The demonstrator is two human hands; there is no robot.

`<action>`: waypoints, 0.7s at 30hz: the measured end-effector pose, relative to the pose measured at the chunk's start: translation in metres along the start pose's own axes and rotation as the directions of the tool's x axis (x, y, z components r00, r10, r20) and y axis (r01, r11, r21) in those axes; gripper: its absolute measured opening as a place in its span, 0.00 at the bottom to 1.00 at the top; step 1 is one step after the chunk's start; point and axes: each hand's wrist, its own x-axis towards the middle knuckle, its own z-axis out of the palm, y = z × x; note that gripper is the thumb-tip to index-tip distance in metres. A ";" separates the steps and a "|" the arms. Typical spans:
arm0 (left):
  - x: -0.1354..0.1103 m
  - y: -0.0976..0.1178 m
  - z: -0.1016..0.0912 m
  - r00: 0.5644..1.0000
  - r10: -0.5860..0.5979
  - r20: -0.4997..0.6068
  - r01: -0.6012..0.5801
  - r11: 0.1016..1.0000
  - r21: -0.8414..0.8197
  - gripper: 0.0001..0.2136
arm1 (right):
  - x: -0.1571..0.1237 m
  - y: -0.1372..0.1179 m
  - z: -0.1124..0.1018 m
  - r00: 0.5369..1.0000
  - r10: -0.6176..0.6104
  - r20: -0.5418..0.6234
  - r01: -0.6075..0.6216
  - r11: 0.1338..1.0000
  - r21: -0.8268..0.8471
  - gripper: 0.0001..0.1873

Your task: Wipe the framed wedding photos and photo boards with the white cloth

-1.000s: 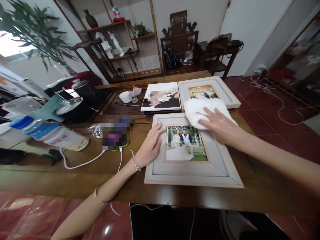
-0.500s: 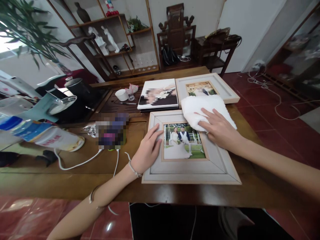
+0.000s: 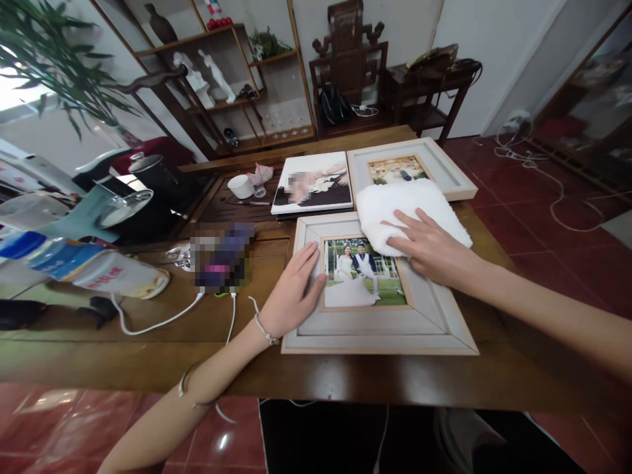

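Note:
A light wooden picture frame with a wide pale mat lies on the table before me. Inside it is a photo of two people in wedding clothes sitting outdoors. My left hand rests flat on the frame's left side, fingers stretched out and thumb apart. A folded white fluffy cloth covers the frame's upper right corner. On top of the cloth lies my right hand, pressing it with spread fingers rather than wrapping it. Under the cloth, that corner is hidden.
Behind are a second framed photo, partly covered by the cloth, and a white-edged photo panel. To the left stand a white cup, a phone-like blurred object with white cables, a plastic bottle and a black kettle.
The whole view has shifted slightly, and the frame appears a little higher. My left hand's fingers have drawn closer together. The cloth and my right hand stay at the upper right corner.

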 end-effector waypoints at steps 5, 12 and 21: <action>0.000 -0.002 0.001 1.000 0.008 -0.007 -0.008 1.000 -0.004 0.23 | -0.018 -0.033 -0.023 0.996 -0.087 0.023 0.086 0.996 0.035 0.26; 0.000 -0.005 0.003 1.000 0.028 -0.007 -0.028 0.999 0.018 0.23 | -0.047 -0.124 -0.077 0.998 -0.056 -0.019 0.056 0.998 0.022 0.32; 0.000 -0.008 0.002 0.997 0.073 0.012 -0.073 0.997 0.033 0.22 | -0.032 -0.080 -0.030 0.995 0.042 -0.096 -0.033 0.996 0.088 0.28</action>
